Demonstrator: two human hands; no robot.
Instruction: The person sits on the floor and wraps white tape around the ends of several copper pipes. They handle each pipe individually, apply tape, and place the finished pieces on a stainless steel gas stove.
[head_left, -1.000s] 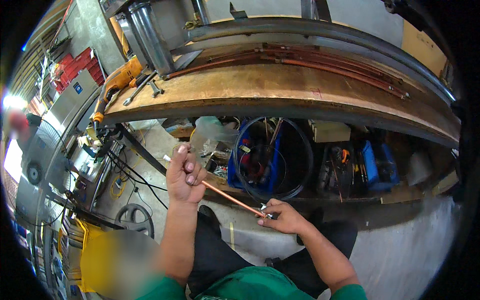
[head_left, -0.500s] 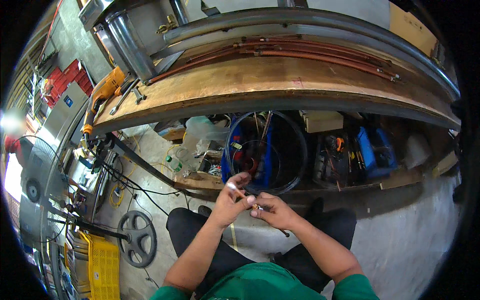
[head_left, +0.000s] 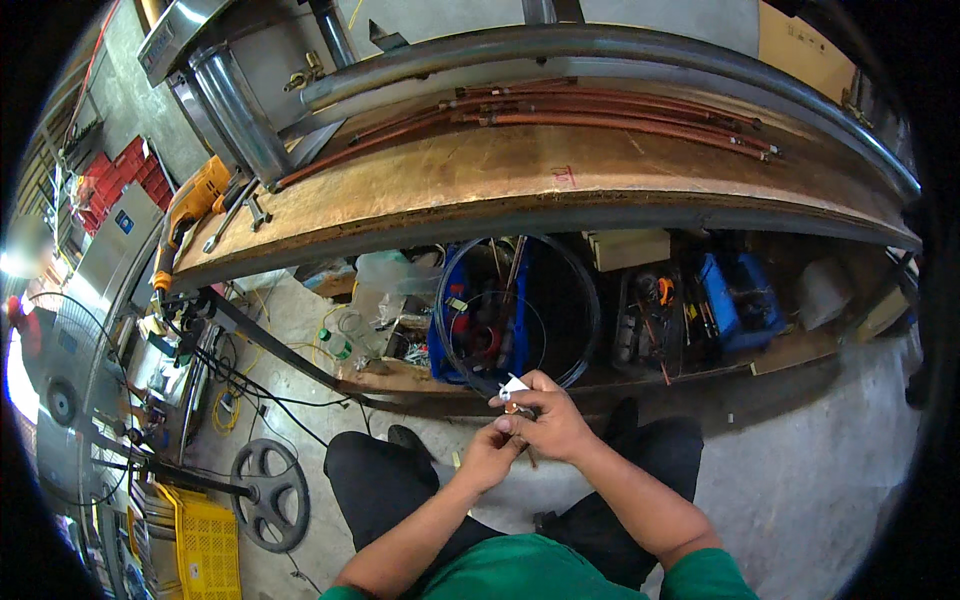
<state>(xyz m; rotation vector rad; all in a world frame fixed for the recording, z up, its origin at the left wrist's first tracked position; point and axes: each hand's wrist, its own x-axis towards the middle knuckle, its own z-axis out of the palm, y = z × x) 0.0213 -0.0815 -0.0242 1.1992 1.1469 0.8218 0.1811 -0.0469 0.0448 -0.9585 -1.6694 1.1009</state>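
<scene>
Both hands are together in front of my lap, just off the bench's front edge. My left hand is closed around a thin reddish-brown hose, which its fingers mostly hide. A small copper-coloured fitting shows between the two hands. My right hand lies over the fitting, its fingers pinching a small white piece that looks like tape. Further reddish-brown hoses with metal ends lie along the wooden bench.
An orange power drill and wrenches lie at the bench's left end. Beneath it are blue bins, a coil of clear tubing and loose parts. A handwheel and yellow crate stand at the left.
The white piece has passed from near my left fingers to my right fingertips. My left hand has dropped lower, and my right hand has risen over the fitting. The view has shifted slightly.
</scene>
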